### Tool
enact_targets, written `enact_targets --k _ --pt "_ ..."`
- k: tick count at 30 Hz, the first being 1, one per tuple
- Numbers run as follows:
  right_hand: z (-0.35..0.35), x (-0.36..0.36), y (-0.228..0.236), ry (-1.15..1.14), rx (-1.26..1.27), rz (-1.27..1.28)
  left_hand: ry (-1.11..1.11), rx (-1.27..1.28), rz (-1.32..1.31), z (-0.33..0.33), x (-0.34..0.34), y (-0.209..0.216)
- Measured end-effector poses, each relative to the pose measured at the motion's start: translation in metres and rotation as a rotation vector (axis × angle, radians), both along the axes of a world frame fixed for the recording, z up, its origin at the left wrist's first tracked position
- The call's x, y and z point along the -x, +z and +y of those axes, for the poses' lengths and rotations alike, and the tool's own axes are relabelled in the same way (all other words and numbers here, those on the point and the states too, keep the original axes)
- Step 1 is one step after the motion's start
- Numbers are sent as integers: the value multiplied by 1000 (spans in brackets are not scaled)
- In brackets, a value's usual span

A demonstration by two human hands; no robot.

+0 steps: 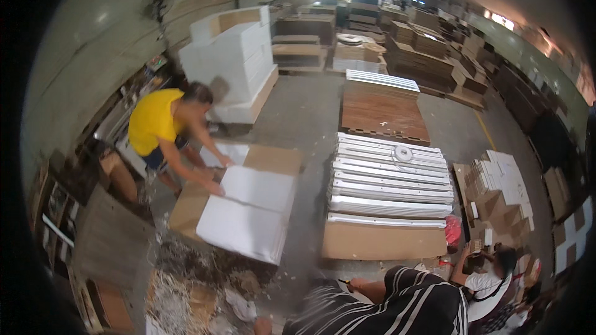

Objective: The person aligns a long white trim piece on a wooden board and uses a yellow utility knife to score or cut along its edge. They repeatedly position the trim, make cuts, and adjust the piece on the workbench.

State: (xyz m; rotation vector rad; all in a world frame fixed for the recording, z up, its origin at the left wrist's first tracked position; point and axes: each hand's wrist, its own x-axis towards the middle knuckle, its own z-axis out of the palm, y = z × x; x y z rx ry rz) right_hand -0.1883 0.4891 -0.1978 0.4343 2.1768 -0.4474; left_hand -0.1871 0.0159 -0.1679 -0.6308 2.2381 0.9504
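My striped black sleeve and clothing (pixel 385 304) fill the bottom middle. Out of it, my right hand (pixel 360 286) points left, fingers small and curled, by a thin dark object with a yellowish tip (pixel 342 281) whose kind I cannot make out. At the lower edge only a bit of skin of my left hand (pixel 264 326) shows, its fingers hidden, near a crumpled white cloth (pixel 241 305). Ahead of my right hand stands a stack of white slats (pixel 391 198) on a brown cardboard sheet (pixel 382 242). A white ring-shaped roll (pixel 403 155) lies on the slats.
At left a co-worker in yellow (pixel 155 121) leans over white panels (pixel 248 211) on cardboard, both hands on them. Another person in white (pixel 490 282) sits at lower right beside a red bag (pixel 453 229). White blocks (pixel 233 56) and brown stacks (pixel 416 43) stand farther back; shredded scraps (pixel 180 298) lie near left.
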Motion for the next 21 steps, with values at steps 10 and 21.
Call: enact_targets --k 10,21 --pt "84 111 6 -488 175 25 -42 -24 -35 74 145 5" --pt "139 164 10 -652 105 -77 -357 -258 -248 121 317 -44"
